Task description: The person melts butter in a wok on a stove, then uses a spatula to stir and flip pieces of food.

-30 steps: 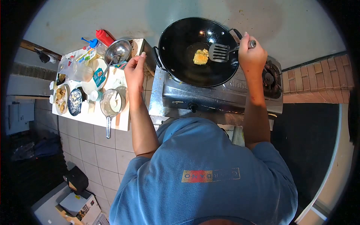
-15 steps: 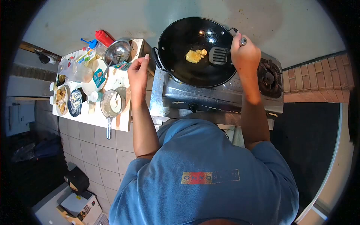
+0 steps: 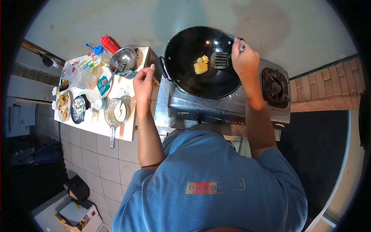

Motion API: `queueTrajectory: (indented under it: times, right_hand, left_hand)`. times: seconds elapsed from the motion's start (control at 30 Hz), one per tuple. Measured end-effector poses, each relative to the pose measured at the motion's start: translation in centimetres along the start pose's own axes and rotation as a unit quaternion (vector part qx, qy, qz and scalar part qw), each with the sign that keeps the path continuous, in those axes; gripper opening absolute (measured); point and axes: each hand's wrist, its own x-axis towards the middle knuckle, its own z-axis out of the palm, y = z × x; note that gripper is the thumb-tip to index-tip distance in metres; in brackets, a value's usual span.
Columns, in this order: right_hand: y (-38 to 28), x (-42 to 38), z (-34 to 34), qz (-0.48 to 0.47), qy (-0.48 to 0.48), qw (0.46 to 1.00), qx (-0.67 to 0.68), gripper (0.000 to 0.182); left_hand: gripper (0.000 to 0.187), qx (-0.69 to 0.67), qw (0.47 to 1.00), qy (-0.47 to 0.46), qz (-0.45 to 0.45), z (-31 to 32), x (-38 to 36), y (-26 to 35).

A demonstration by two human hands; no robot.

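My right hand is wrapped round the handle of a slotted spatula, its black blade over the right side of a black wok. A yellow, lightly browned piece of food lies in the wok, left of the blade and apart from it. My left hand hovers just left of the wok's side handle, not touching it. Its fingers are loosely curled in with the thumb near them, and nothing shows in them.
The wok stands on a steel gas stove with a bare burner at right. On the left, a white table bears a saucepan of white batter, a metal bowl, a red bottle and a plate of food.
The food piece has turned in the wok and now stands more upright. The spatula blade has tilted and shifted slightly, and my left hand's thumb and fingers have drawn closer together.
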Motion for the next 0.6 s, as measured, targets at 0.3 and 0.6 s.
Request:
queueTrajectory:
  times: [0.3, 0.6]
  right_hand:
    - [1.4, 1.4, 1.1, 0.011, -0.038, 0.996, 0.075, 0.03]
    - [-0.9, 1.2, 0.8, -0.011, -0.023, 0.979, 0.201, 0.027]
  left_hand:
    - [0.024, -0.001, 1.0, 0.008, -0.001, 0.1, 0.1, -0.2]
    - [0.025, 0.005, 1.0, 0.009, -0.006, -0.1, 0.3, -0.5]
